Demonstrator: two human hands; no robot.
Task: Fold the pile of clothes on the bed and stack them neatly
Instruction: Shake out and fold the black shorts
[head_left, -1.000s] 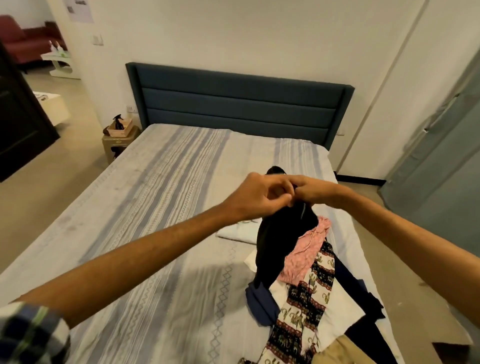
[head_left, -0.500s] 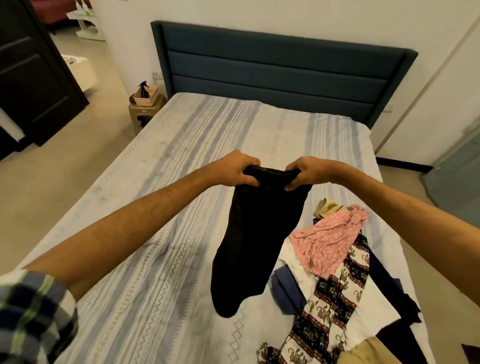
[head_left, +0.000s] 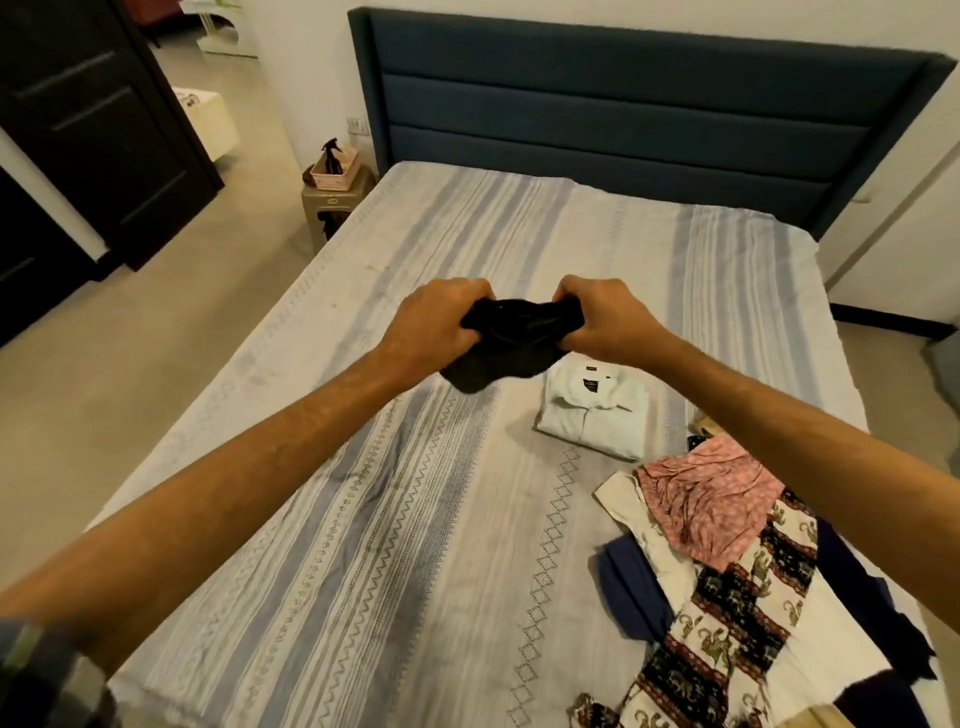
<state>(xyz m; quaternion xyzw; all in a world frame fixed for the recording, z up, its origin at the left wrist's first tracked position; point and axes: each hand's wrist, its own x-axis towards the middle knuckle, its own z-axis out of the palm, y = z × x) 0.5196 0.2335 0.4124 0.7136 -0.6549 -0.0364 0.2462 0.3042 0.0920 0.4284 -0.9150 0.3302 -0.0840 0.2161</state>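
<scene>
Left hand (head_left: 434, 325) and right hand (head_left: 605, 319) each grasp one end of the black garment (head_left: 511, 345), bunched between them above the middle of the bed (head_left: 426, 519). A folded white shirt (head_left: 595, 410) lies just beside it; the unfolded pile (head_left: 727, 561) occupies the bed's near right corner

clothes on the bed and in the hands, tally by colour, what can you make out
black, gripped by the left hand and right hand: 1, the black garment
white, folded: 1, the white shirt
pink: 1, the pink garment
elephant print: 1, the elephant-print cloth
navy: 1, the navy piece
total: 5 I can tell apart; the pile's right edge hides more
</scene>
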